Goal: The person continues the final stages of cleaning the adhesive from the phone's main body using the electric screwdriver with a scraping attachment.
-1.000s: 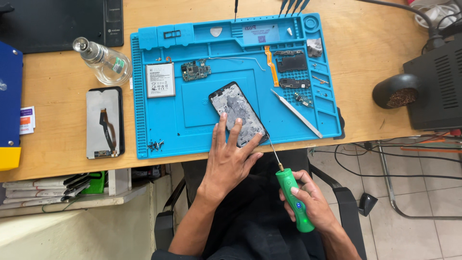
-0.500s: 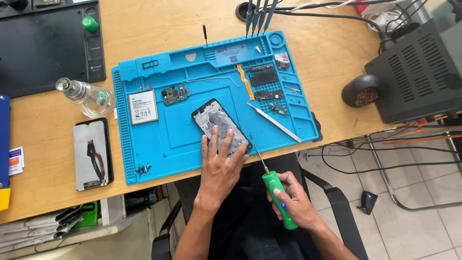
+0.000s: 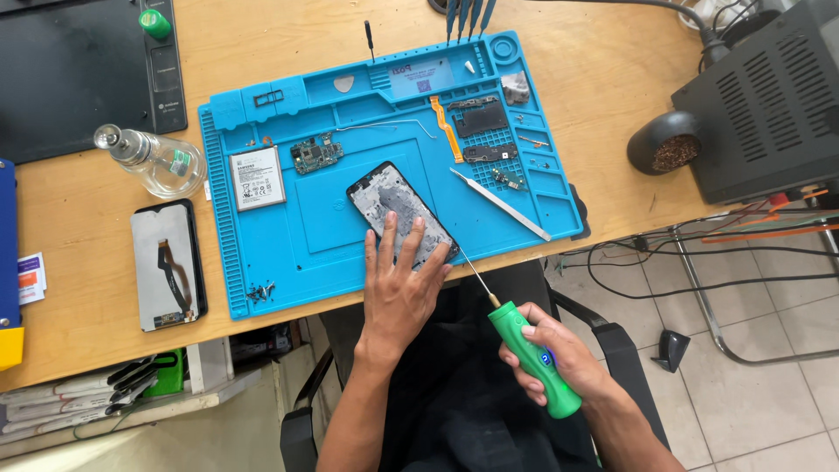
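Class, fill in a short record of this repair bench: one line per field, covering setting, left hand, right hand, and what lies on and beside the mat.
Setting: wooden desk with a blue work mat
Left hand: pressed flat on the opened phone
Right hand: grips a green screwdriver, tip at the phone's lower edge
On the mat: battery, circuit board, tweezers
Beside the mat: glass bottle, spare screen, black box
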